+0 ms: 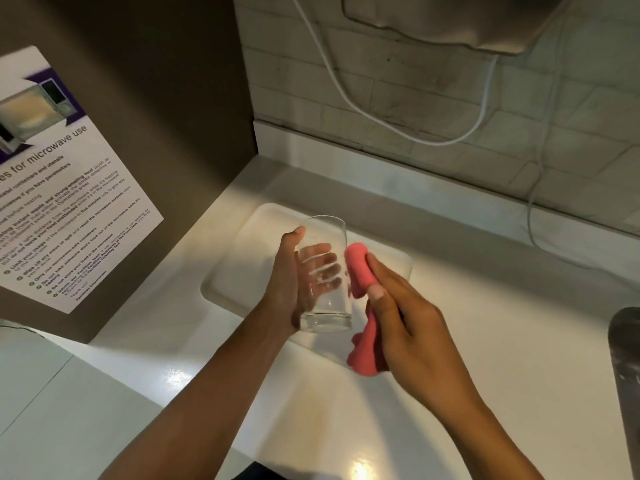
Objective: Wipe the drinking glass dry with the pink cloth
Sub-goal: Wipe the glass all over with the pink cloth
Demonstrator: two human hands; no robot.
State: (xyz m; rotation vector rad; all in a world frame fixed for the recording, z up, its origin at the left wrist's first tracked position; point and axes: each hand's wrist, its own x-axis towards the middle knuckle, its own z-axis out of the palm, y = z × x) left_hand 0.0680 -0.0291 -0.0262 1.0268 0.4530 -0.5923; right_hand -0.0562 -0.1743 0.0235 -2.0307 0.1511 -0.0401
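2 bare hands over a white countertop, both raised above a shallow white tray set on it. Left hand wrapped around a clear drinking glass, thumb up near the rim on the near side, fingers curled round the far side and seen through the glass wall. Glass held upright with a slight tilt, mouth up, thick base down, lifted clear of the tray. Right hand closed on a pink cloth, cloth bunched into a roll. Upper end of the roll sticking out above the fingers and pressed against the right side of the glass, about mid-height; lower end hanging loose below the palm, near the glass base but apart from it. Thumb of that hand laid along the cloth, nail toward the camera. Some motion blur on both hands and the cloth, so fine creases not readable.

Around the scene: 1 printed notice about microwave use, fixed on a brown panel at left, text partly legible. Pale tiled wall behind the counter, with a white cable looping down across it and another strand running down to the counter at right. Underside of a beige appliance at the top edge, cut off by the frame. Dark rounded object at the right edge, too cropped and blurred to identify. Bright glare spots on the glossy counter near the forearms.
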